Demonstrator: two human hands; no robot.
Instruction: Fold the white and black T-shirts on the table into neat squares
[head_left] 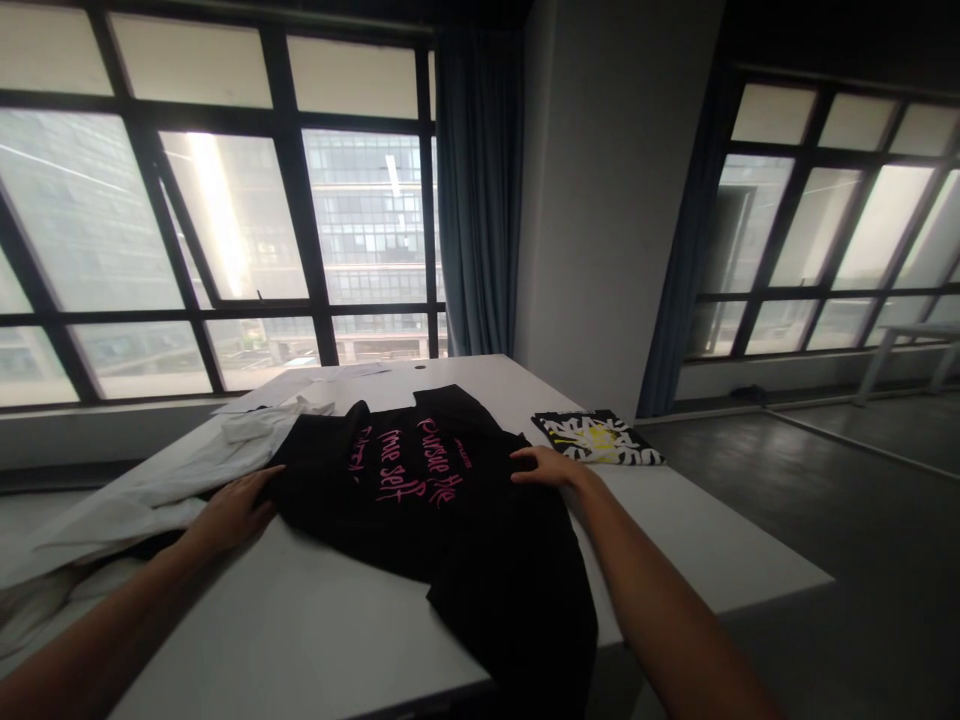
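Across the white surface (720, 530), our black T-shirt (465, 520) lies spread print-up, its near end not yet laid flat. Our left hand (232, 515) and right hand (547, 467) touch opposite sides, fingers slightly parted; we cannot tell whether they grip.

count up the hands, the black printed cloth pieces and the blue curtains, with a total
hands: 2 (left hand, right hand)
black printed cloth pieces: 2 (shirt with pink lettering, folded piece with white and yellow print)
blue curtains: 2 (curtain left of the column, curtain right of the column)
total: 6
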